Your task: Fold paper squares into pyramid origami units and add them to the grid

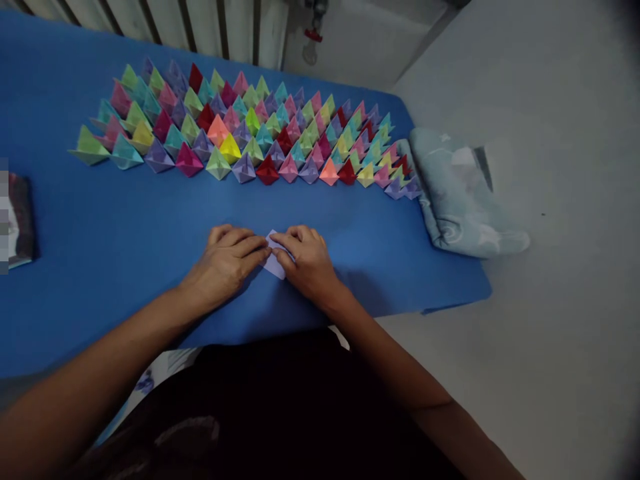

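A small piece of lilac paper (275, 265) with straight, folded-looking edges lies on the blue tabletop, close to the front edge. My left hand (227, 259) comes in from the left with its fingers together, and its fingertips press on the paper's left side. From the right, my right hand (306, 260) holds the paper's upper right part, thumb and forefinger close together. Both hands' fingertips nearly meet over the paper and cover part of it. Beyond them stand rows of folded paper boats (244, 168) in many colours.
The blue table (125, 220) runs left to right. A folded grey-green blanket (455, 193) lies at its right end by a pale wall (560, 200). A dark-edged object (23, 220) sits at far left. Behind are a radiator (205, 30) and a red valve (313, 35).
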`<control>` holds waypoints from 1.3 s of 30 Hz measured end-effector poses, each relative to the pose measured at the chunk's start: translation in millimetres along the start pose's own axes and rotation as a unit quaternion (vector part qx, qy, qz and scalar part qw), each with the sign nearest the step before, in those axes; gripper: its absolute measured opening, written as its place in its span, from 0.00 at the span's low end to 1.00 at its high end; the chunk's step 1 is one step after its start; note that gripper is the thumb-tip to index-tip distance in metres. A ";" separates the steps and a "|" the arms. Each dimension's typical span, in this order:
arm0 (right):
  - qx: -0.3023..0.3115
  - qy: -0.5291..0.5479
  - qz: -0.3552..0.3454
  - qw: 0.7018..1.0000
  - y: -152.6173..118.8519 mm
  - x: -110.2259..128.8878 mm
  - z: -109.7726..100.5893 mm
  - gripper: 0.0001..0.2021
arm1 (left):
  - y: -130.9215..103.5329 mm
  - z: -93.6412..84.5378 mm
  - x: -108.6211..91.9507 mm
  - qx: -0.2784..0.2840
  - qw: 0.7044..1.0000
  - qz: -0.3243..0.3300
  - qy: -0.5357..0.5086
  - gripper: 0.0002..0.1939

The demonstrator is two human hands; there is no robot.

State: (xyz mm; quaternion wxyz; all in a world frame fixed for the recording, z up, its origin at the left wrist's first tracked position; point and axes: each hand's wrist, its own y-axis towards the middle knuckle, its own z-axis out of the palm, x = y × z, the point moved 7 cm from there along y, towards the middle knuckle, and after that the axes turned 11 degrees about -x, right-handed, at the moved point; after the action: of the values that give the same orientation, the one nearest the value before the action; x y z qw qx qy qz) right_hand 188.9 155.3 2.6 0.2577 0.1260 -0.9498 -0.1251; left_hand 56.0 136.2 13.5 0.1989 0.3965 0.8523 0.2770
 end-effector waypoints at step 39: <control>-0.146 0.233 0.106 0.956 -26.1 -52.6 -35.7 0.10 | 41.5 27.2 41.5 0.320 0.871 -0.356 -0.106 0.13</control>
State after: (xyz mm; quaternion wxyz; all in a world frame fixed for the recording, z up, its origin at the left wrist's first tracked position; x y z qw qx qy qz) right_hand 256.0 140.6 0.4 0.4994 0.0113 -0.8424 -0.2019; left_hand 69.6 199.5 13.8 0.2352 0.1351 0.9516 -0.1443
